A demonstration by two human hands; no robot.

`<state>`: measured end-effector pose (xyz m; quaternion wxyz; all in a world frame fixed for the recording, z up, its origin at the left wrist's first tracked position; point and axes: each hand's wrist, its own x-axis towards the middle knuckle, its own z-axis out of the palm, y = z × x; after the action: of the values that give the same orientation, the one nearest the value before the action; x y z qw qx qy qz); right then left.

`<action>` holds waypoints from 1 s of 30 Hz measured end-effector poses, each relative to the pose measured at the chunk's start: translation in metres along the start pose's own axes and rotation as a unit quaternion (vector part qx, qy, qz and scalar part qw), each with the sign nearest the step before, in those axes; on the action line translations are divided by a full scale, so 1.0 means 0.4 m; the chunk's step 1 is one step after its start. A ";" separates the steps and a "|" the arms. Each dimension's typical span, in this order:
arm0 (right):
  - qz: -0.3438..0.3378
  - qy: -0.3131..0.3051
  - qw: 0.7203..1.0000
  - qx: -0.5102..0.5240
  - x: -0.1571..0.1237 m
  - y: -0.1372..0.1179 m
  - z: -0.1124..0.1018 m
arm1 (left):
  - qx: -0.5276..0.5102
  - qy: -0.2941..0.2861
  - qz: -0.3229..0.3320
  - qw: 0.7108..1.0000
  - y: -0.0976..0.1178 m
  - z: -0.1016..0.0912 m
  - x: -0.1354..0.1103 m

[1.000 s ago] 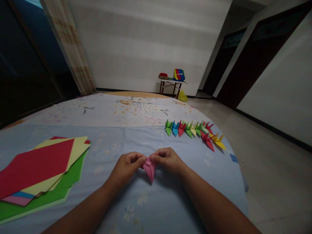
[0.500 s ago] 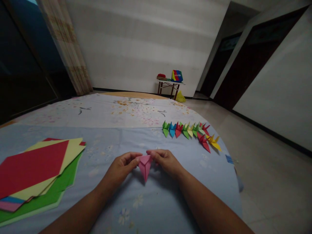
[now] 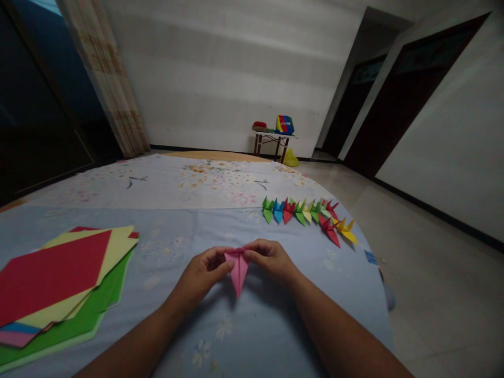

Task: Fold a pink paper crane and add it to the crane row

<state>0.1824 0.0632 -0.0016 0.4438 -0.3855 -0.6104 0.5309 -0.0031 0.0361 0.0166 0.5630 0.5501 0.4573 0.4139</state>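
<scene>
A pink folded origami paper is between my two hands, its narrow point toward me and its folded top edge away from me. My left hand pinches its upper left side, thumb on the front face. On the upper right corner, my right hand grips with thumb and fingers. The fingers behind the paper are partly hidden. Farther right, a row of folded paper cranes in green, blue, red and yellow stands on the cloth. To the left lies a stack of coloured paper sheets, red on top.
A floral tablecloth covers the round table. A blue clip-like item is at its right edge. Beyond the table, a small stand holds a colourful box, with a yellow bag on the floor beside it.
The top flap of the pink paper has been folded back, so the front shows a longer kite shape. My left thumb has moved onto its face; the right hand has shifted slightly.
</scene>
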 end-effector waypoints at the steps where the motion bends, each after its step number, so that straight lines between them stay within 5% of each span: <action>1: 0.001 0.001 1.000 0.005 0.000 -0.005 0.001 | 0.001 -0.008 0.003 1.000 -0.004 0.001 0.001; 11: 0.033 0.021 0.997 0.065 0.005 0.002 0.024 | 0.071 0.019 0.054 0.996 -0.011 0.021 -0.006; 30: 0.007 -0.021 0.997 0.068 -0.001 0.005 0.044 | 0.134 0.046 0.045 0.989 -0.011 0.042 -0.015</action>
<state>0.1657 0.0575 -0.0044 0.4525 -0.3476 -0.5797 0.5817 0.0116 0.0261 0.0123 0.4435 0.6211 0.5090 0.3981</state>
